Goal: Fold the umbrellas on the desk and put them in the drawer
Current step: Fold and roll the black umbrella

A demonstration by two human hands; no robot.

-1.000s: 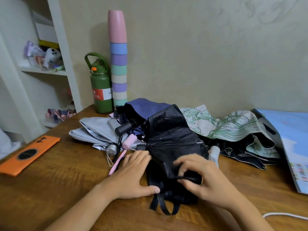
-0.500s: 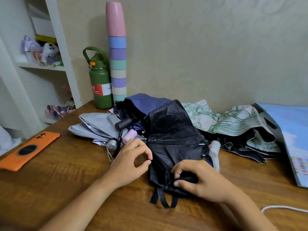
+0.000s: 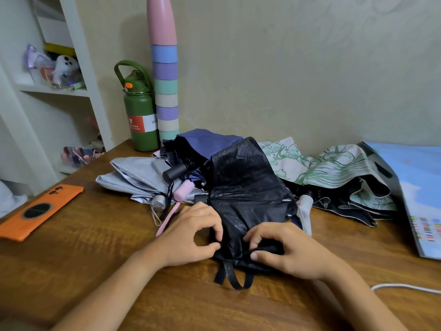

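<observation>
Desk point(image 3: 71, 259) is carrying an umbrella pile along its back edge, none folded, drawer not showing. Black umbrella point(image 3: 245, 192) is lying mid-desk toward the front edge; left hand point(image 3: 191, 235) is pinching its fabric, right hand point(image 3: 286, 252) is gripping its gathered end. Early stage.

A black umbrella point(image 3: 245, 201) lies partly collapsed on the wooden table point(image 3: 100, 249), its crumpled canopy bunched toward the near edge, one thin rib showing across it and a black strap loop hanging off its near end. Behind it a navy umbrella point(image 3: 207, 142) with a black handle rests on a pale grey umbrella point(image 3: 133, 175), which lies flat to the left. To the right a white umbrella with green line drawings point(image 3: 334, 166) sprawls loosely, its black lining showing. A pink handle point(image 3: 182, 191) sticks out between the grey and black ones.
</observation>
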